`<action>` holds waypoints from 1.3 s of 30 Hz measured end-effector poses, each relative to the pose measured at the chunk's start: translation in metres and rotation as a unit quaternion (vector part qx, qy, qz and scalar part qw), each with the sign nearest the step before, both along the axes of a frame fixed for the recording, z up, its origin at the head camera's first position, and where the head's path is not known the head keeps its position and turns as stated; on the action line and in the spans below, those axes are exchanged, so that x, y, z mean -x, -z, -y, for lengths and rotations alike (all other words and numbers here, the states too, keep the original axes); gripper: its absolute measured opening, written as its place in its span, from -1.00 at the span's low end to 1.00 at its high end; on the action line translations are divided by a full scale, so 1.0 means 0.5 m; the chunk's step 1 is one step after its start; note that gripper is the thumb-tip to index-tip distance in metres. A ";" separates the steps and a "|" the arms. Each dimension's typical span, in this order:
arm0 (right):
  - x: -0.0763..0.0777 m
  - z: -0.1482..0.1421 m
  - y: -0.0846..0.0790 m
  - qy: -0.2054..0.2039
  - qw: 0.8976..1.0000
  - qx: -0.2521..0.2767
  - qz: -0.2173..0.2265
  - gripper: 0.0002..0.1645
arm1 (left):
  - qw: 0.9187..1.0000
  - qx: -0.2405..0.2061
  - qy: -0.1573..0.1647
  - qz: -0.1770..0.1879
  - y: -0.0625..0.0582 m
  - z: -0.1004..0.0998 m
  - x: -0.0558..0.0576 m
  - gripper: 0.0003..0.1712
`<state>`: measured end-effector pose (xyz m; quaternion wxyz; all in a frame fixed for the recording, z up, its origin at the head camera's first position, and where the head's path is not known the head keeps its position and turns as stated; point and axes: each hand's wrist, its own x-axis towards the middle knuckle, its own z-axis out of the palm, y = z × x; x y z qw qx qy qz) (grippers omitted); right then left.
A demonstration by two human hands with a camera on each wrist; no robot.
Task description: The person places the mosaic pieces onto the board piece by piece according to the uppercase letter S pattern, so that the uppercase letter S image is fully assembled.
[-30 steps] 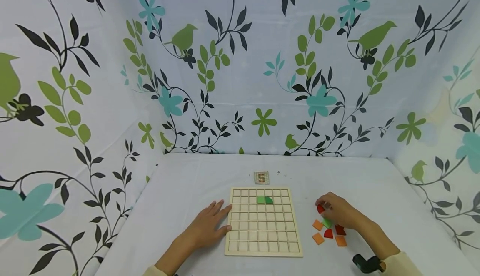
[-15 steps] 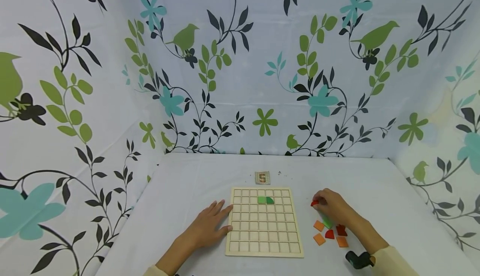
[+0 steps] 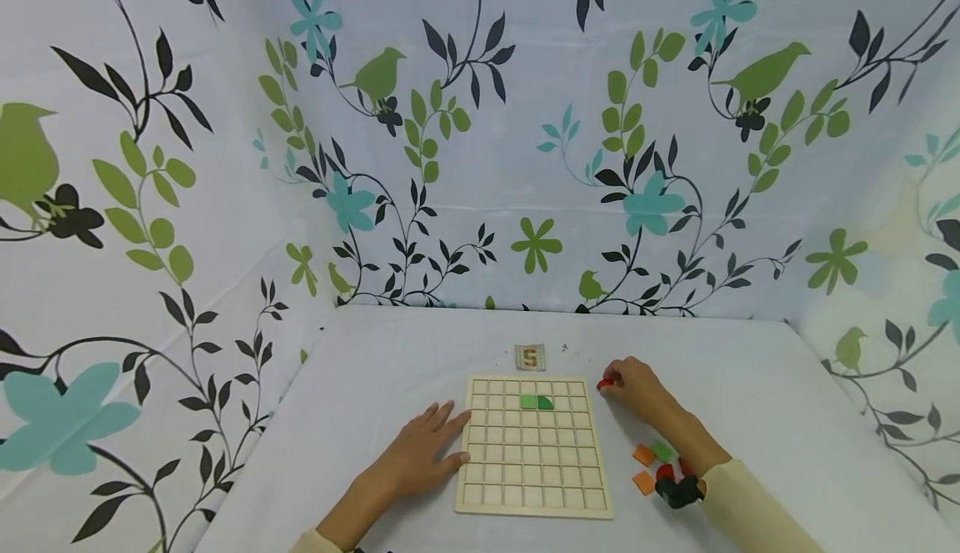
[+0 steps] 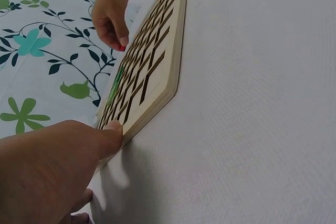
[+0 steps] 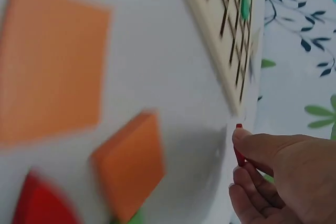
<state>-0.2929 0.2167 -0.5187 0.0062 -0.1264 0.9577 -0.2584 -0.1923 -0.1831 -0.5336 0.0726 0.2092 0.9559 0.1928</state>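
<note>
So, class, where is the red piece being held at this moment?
In the head view, the red piece is pinched in the right hand, just right of the far right corner of the wooden board.

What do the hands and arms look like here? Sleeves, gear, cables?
Human arms. Left hand and right hand are both bare, no gloves. The left sleeve and right sleeve are pale cream with no visible markings. A black, rounded device sits at the right cuff. No cables that I can make out.
</note>
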 end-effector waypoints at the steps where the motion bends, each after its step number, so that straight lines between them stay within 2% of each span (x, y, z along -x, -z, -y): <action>1: 0.001 0.013 -0.004 0.000 1.000 0.001 -0.001 -0.80 | 1.000 0.002 -0.001 0.000 0.000 0.000 0.000 -0.18; 5: 0.002 0.074 -0.019 -0.017 1.000 0.006 -0.001 -0.79 | 1.000 0.007 -0.002 -0.001 0.000 0.000 0.000 -0.18; 13: -0.014 0.182 -0.024 -0.093 0.995 0.037 -0.005 -0.86 | 1.000 0.005 0.001 0.005 0.001 -0.001 0.000 -0.19; 17: -0.019 0.217 -0.019 -0.130 0.991 0.040 -0.016 -0.85 | 1.000 0.007 0.000 0.003 -0.001 -0.002 0.001 -0.19; 24: -0.032 0.256 -0.014 -0.165 0.985 0.039 -0.016 -0.81 | 1.000 0.008 -0.002 0.003 0.001 0.000 0.000 -0.19; 31: -0.040 0.274 -0.007 -0.165 0.983 -0.029 -0.071 -0.82 | 1.000 0.007 0.002 -0.003 0.006 0.001 0.002 -0.20; 39: -0.043 0.277 -0.006 -0.152 0.987 -0.014 -0.048 -0.85 | 1.000 0.014 0.001 -0.007 0.010 0.001 0.004 -0.20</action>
